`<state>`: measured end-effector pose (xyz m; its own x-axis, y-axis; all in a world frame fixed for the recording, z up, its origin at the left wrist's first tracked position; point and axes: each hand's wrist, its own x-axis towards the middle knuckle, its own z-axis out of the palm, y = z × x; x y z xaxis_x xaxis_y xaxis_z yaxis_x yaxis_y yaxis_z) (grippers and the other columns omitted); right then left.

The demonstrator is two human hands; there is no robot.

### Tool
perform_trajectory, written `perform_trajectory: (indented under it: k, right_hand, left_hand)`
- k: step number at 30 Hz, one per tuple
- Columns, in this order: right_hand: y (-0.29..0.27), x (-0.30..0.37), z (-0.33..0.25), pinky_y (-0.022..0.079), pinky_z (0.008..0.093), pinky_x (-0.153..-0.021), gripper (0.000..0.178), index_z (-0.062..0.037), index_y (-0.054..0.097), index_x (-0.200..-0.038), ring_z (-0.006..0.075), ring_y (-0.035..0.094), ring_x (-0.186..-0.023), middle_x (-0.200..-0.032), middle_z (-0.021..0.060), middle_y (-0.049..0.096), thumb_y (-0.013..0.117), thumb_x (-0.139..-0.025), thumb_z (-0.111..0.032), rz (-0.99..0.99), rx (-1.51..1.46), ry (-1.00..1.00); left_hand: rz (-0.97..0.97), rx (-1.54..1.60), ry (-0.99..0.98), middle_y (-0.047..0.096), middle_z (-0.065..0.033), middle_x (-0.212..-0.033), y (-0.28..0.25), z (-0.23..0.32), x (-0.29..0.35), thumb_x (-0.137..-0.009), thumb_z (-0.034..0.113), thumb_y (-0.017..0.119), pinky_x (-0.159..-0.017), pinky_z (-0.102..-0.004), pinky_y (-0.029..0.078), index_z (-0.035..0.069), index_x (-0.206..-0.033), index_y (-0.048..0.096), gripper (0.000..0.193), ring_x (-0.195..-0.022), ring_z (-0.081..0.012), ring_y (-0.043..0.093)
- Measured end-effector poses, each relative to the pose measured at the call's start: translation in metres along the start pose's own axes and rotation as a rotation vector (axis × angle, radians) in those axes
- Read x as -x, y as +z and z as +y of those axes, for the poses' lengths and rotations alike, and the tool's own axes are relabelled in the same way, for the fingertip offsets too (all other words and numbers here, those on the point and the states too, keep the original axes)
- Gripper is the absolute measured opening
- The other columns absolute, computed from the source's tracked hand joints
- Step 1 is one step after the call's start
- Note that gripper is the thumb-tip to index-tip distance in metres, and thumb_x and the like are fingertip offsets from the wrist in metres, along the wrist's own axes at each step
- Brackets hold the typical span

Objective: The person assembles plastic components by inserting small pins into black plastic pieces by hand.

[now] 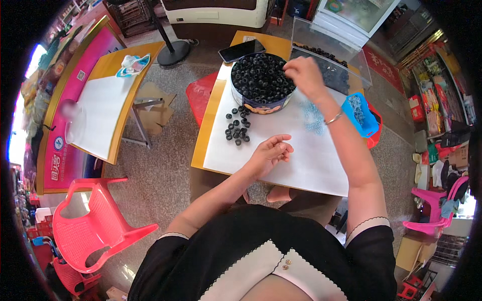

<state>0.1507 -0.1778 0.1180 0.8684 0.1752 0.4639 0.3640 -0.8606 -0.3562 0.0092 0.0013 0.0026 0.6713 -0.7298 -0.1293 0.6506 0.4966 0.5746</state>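
Note:
A round tin [266, 108] heaped with small black ring-like pieces [261, 72] stands toward the far side of the white-topped table. My right hand [305, 76] is over the tin's right rim, its fingers drawn together; whatever they hold, if anything, is too small to make out. Nearer to me, my left hand [272, 153] hovers above the white sheet with curled fingers, thumb close to the index finger. What is in it, I cannot make out. Several loose black pieces [237, 129] lie in a cluster left of it. Small clear-blue bits [313, 119] are scattered below my right hand.
A blue basket [369, 126] with more clear-blue bits sits at the table's right edge. Behind my right hand is a clear-lidded box [329, 75] containing dark pieces. A phone [242, 50] lies beyond the tin. A pink chair [98, 223] and a second table [103, 108] stand left.

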Motion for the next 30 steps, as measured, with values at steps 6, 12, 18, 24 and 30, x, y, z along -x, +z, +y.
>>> perform_trajectory:
  k: [6, 12, 18, 24, 30]
  right_hand:
    - [0.057, 0.012, 0.001, 0.041, 0.0416, -0.075, 0.013, -0.0094, 0.070, -0.082, 0.0290, 0.058, -0.082, -0.077, 0.0105, 0.066, 0.061, -0.073, -0.014, -0.236, 0.217, 0.005]
    - [0.039, 0.022, -0.005, 0.042, 0.0386, -0.077, 0.018, -0.0078, 0.070, -0.088, 0.0276, 0.062, -0.081, -0.085, 0.0129, 0.066, 0.063, -0.072, -0.014, -0.237, -0.052, 0.077]
    - [0.000, 0.081, -0.039, 0.044, 0.0235, -0.077, 0.021, -0.0012, 0.066, -0.099, 0.0104, 0.056, -0.083, -0.090, 0.0030, 0.065, 0.059, -0.080, -0.009, -0.099, -0.848, 0.471]
    - [0.002, 0.156, -0.076, 0.043, 0.0230, -0.077, 0.019, 0.0013, 0.062, -0.097, 0.0095, 0.054, -0.082, -0.092, 0.0022, 0.061, 0.061, -0.078, -0.002, -0.011, -1.191, 0.696]
    - [0.016, 0.189, -0.090, 0.043, 0.0287, -0.080, 0.024, -0.0026, 0.060, -0.097, 0.0174, 0.052, -0.089, -0.097, 0.0062, 0.055, 0.064, -0.073, -0.004, 0.155, -0.628, 0.401]
  left_hand:
    - [-0.023, 0.006, -0.006, 0.058, -0.0076, -0.093, -0.001, -0.003, -0.001, -0.090, 0.014, 0.054, -0.074, -0.0268, 0.047, 0.001, -0.121, 0.044, 0.034, -0.079, -0.0127, 0.056]
    - [0.002, -0.009, 0.015, 0.058, -0.0075, -0.093, 0.001, -0.003, 0.003, -0.090, 0.014, 0.054, -0.073, -0.0266, 0.047, 0.001, -0.120, 0.045, 0.033, -0.078, -0.0127, 0.056]
    - [0.016, 0.015, 0.037, 0.059, -0.0071, -0.091, 0.000, -0.003, 0.003, -0.090, 0.015, 0.053, -0.071, -0.0267, 0.046, 0.000, -0.116, 0.049, 0.030, -0.076, -0.0132, 0.056]
    - [0.074, 0.120, 0.127, 0.060, -0.0086, -0.089, -0.005, -0.004, -0.001, -0.090, 0.015, 0.054, -0.070, -0.0283, 0.047, -0.001, -0.110, 0.054, 0.026, -0.075, -0.0151, 0.057]
    - [0.069, 0.135, 0.154, 0.061, -0.0072, -0.088, -0.009, -0.009, 0.001, -0.089, 0.014, 0.056, -0.068, -0.0274, 0.047, -0.001, -0.106, 0.057, 0.023, -0.073, -0.0144, 0.057]
